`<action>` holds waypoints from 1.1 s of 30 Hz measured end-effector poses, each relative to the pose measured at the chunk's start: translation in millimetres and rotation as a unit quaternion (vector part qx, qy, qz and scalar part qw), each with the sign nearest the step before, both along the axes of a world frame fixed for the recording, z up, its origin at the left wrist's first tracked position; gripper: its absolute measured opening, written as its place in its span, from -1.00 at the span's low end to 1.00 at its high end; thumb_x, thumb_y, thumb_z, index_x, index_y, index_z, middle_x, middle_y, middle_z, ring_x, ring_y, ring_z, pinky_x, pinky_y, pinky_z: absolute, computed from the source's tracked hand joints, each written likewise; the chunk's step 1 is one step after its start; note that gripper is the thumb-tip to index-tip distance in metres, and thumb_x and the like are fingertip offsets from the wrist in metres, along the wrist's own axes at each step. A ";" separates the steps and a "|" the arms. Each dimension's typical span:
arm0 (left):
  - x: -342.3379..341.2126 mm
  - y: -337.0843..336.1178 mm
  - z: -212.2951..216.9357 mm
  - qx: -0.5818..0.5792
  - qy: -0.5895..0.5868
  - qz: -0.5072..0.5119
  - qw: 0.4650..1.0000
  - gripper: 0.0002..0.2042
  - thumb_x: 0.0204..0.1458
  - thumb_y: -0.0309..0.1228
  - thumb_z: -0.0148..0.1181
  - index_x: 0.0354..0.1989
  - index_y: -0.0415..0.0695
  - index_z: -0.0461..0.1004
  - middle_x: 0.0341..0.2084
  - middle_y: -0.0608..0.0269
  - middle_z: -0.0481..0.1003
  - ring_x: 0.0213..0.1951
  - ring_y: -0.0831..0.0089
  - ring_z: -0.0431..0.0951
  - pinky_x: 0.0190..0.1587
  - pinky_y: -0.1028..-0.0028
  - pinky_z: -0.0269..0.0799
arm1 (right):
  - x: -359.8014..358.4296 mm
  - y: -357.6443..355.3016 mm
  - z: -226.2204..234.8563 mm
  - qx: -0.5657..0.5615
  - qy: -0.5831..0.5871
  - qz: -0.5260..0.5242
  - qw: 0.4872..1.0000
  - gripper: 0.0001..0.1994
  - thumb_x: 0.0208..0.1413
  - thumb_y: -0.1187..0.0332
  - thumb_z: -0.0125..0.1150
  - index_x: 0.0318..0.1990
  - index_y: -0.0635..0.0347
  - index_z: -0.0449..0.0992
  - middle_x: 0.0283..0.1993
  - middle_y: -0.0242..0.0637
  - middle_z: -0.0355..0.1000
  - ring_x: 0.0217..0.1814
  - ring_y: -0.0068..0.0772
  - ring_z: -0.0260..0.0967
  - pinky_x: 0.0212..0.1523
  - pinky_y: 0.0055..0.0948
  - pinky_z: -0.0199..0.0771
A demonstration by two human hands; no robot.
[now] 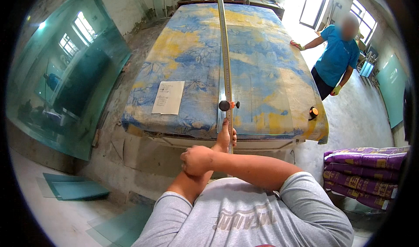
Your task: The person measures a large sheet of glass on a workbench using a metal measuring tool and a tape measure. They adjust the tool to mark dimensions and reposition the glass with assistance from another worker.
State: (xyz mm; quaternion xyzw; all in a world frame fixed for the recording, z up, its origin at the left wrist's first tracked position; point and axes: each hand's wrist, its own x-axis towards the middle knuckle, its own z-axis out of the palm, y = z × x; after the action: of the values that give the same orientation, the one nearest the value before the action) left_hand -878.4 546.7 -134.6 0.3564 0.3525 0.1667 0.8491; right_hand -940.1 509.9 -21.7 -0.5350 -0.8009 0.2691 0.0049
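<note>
My left hand (226, 137) is closed around the near end of a long, narrow metal ruler (226, 68), its thumb pointing up along the bar. The ruler runs away from me across a table (174, 42) covered with a blue and yellow patterned cloth. Just beyond the left hand, a sliding clamp with black knobs and an orange part (230, 105) sits on the ruler. A clear glass sheet (257, 85) lies on the cloth under and right of the ruler. My right arm crosses over the left one; my right hand (196, 160) is closed against my left forearm, its fingertips partly hidden.
On the cloth are a handwritten paper (168, 98) and an orange and black tape measure (313, 112). A person in blue (336, 55) stands right, one gloved hand on the table edge. Large glass panes (65, 81) lean left; smaller panes (74, 187) lie below. Purple sacks (362, 175) are stacked right.
</note>
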 end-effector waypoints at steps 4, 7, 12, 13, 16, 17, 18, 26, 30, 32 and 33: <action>-2.1 -2.3 6.3 0.005 -0.013 -0.008 1.000 -0.34 0.29 0.36 -0.27 -0.47 -0.03 0.34 -0.69 0.34 0.32 -0.66 0.41 0.31 -0.52 0.32 0.35 | -26.1 -15.5 12.5 0.059 0.093 0.012 0.994 -0.67 0.18 0.13 0.08 -0.26 0.24 0.60 -0.23 0.01 0.59 -0.10 0.20 0.53 0.03 0.03 0.53; -1.1 -2.0 4.3 0.020 -0.023 -0.008 1.000 -0.27 0.20 0.47 -0.24 -0.44 -0.06 0.34 -0.69 0.31 0.33 -0.68 0.37 0.34 -0.57 0.32 0.33 | -14.2 -2.1 20.3 0.044 0.008 -0.010 0.999 -0.71 0.18 0.16 0.10 -0.29 0.18 0.64 -0.21 -0.02 0.61 -0.11 0.16 0.56 -0.02 0.04 0.56; -1.3 -1.8 24.4 0.066 0.005 0.001 0.998 -0.27 0.22 0.45 -0.31 -0.51 -0.05 0.33 -0.74 0.28 0.32 -0.71 0.29 0.34 -0.57 0.22 0.33 | 10.2 31.1 -27.5 0.050 -0.120 0.206 0.970 -0.70 0.23 0.21 0.06 -0.29 0.18 0.67 -0.20 -0.01 0.63 -0.08 0.09 0.60 -0.08 0.05 0.63; -2.6 -5.4 34.0 0.070 0.012 -0.012 0.997 -0.24 0.20 0.48 -0.30 -0.49 -0.06 0.34 -0.72 0.26 0.33 -0.69 0.30 0.35 -0.56 0.22 0.35 | 5.0 25.3 -25.1 0.064 -0.122 0.204 0.969 -0.71 0.22 0.22 0.07 -0.27 0.21 0.66 -0.21 -0.01 0.61 -0.09 0.09 0.60 -0.10 0.04 0.63; 9.2 4.9 -4.4 0.039 0.007 -0.011 0.999 -0.23 0.17 0.50 -0.29 -0.46 -0.08 0.35 -0.70 0.25 0.35 -0.69 0.30 0.37 -0.55 0.22 0.37 | -4.0 30.4 -34.7 0.046 -0.084 0.205 0.974 -0.66 0.19 0.16 0.06 -0.28 0.25 0.63 -0.16 0.03 0.60 -0.10 0.15 0.58 -0.10 0.05 0.59; 6.1 1.3 4.3 0.045 0.013 -0.008 0.999 -0.24 0.19 0.48 -0.28 -0.43 -0.09 0.36 -0.70 0.25 0.36 -0.68 0.32 0.37 -0.55 0.25 0.38 | -7.7 26.7 -19.3 0.017 -0.075 0.183 0.980 -0.65 0.20 0.15 0.05 -0.28 0.26 0.63 -0.16 0.05 0.60 -0.10 0.16 0.57 -0.08 0.07 0.58; 5.3 3.2 1.0 0.033 0.003 -0.013 0.999 -0.24 0.19 0.48 -0.27 -0.43 -0.09 0.37 -0.69 0.26 0.36 -0.68 0.33 0.37 -0.55 0.26 0.38 | -15.1 20.2 -6.3 -0.012 -0.066 0.164 0.984 -0.64 0.21 0.15 0.04 -0.29 0.27 0.62 -0.15 0.06 0.60 -0.10 0.18 0.56 -0.06 0.08 0.56; 2.1 -1.9 10.1 0.006 0.022 -0.009 1.000 -0.25 0.19 0.48 -0.27 -0.42 -0.07 0.36 -0.68 0.28 0.36 -0.67 0.35 0.37 -0.54 0.28 0.38 | 2.4 19.6 6.7 -0.049 -0.032 0.036 0.998 -0.57 0.24 0.07 -0.01 -0.23 0.31 0.60 -0.16 0.12 0.58 -0.05 0.27 0.52 0.07 0.09 0.48; 8.6 3.3 -4.8 0.010 0.016 -0.029 0.999 -0.24 0.19 0.48 -0.27 -0.42 -0.09 0.37 -0.68 0.27 0.37 -0.65 0.35 0.38 -0.52 0.27 0.39 | -6.8 14.7 -17.9 -0.027 0.006 -0.007 1.000 -0.57 0.25 0.06 0.00 -0.24 0.32 0.58 -0.17 0.13 0.58 -0.05 0.28 0.51 0.07 0.10 0.46; 9.5 3.8 -18.5 0.020 -0.004 -0.017 1.000 -0.24 0.19 0.48 -0.27 -0.41 -0.09 0.37 -0.68 0.26 0.37 -0.65 0.34 0.39 -0.52 0.27 0.39 | -16.4 6.2 -6.2 -0.013 0.017 0.016 1.000 -0.58 0.24 0.07 0.02 -0.24 0.32 0.58 -0.16 0.13 0.57 -0.04 0.28 0.51 0.06 0.10 0.47; 9.7 2.5 -17.1 0.023 0.001 -0.015 1.000 -0.23 0.19 0.48 -0.28 -0.41 -0.09 0.38 -0.68 0.26 0.37 -0.65 0.34 0.39 -0.51 0.26 0.40 | -17.4 2.7 3.5 -0.001 0.026 0.034 0.999 -0.58 0.24 0.07 0.03 -0.24 0.32 0.57 -0.16 0.13 0.57 -0.04 0.28 0.50 0.05 0.10 0.47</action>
State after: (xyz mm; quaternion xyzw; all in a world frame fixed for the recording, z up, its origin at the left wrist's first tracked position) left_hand -868.6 549.3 -151.7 0.3813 0.3436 0.1617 0.8429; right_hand -957.5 512.6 -18.2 -0.5005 -0.8177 0.2839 0.0161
